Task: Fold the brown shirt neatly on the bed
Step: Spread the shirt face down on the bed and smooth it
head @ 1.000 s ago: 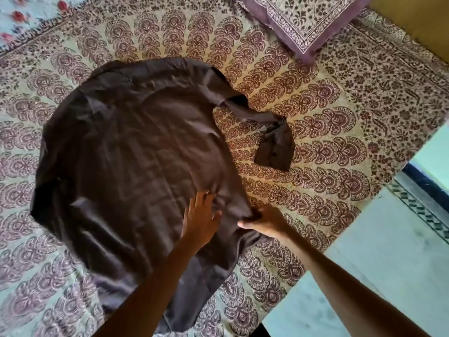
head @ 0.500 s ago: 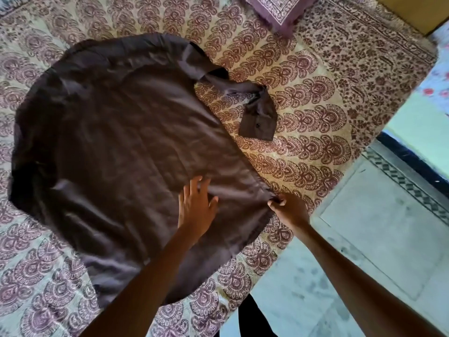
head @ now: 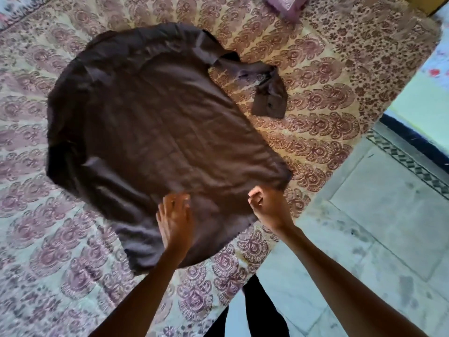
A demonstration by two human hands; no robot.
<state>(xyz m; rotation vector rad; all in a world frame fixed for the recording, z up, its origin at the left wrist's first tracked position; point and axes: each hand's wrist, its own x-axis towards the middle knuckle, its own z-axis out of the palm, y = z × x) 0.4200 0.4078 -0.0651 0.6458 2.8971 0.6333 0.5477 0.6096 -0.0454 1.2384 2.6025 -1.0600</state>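
Note:
The brown shirt [head: 155, 132] lies spread back-up on the patterned bed [head: 315, 98]. One long sleeve [head: 269, 93] trails off to the right and ends in a crumpled cuff. My left hand [head: 176, 217] rests flat on the lower part of the shirt, fingers apart. Close to the bed's edge, my right hand [head: 267, 207] is curled at the shirt's right hem; it looks pinched on the cloth. The shirt's left side is bunched and in shadow.
A purple patterned pillow [head: 289, 3] sits at the top edge. The bed's corner ends on the right, with pale tiled floor [head: 364, 227] below it. My dark trouser legs [head: 257, 312] stand against the bed's near edge.
My right hand has slid inward along the hem, toward the left hand. The hem corner now lies stretched out to the right. The left hand stays pressed on the cloth.

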